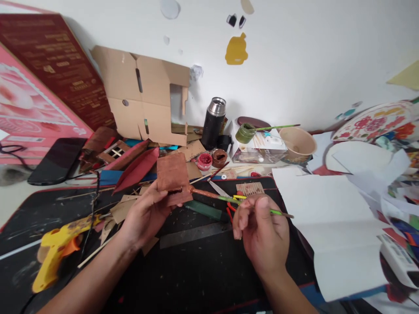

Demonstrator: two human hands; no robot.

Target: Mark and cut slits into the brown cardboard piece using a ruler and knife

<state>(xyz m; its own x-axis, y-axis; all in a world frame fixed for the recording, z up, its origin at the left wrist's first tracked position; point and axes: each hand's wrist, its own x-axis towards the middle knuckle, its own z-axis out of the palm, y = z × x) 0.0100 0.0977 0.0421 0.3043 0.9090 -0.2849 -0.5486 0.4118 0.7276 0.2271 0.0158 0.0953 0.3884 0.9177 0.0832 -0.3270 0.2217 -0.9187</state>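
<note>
Raised over the black mat, my left hand (pixel 145 216) grips a small brown-painted cardboard piece (pixel 172 174) by its lower left edge. A narrow dark slot runs across its lower part. My right hand (pixel 265 233) pinches a paintbrush (pixel 225 199) with a green and brown-stained handle. The brush tip meets the right edge of the cardboard piece, near the slot. Behind the piece stand open jars of red paint (pixel 204 161) and brown paint (pixel 219 158). Below the brush lie a dark green-handled tool (pixel 206 210) and scissors (pixel 231 205), partly hidden by my right hand.
A yellow glue gun (pixel 62 244) lies at left, near a black phone (pixel 57 161) and cardboard scraps. A metal ruler (pixel 193 235) rests on the mat. A black thermos (pixel 214 124), a green paint jar (pixel 245 133) and a bowl (pixel 298 141) stand behind. White paper (pixel 337 226) covers the right side.
</note>
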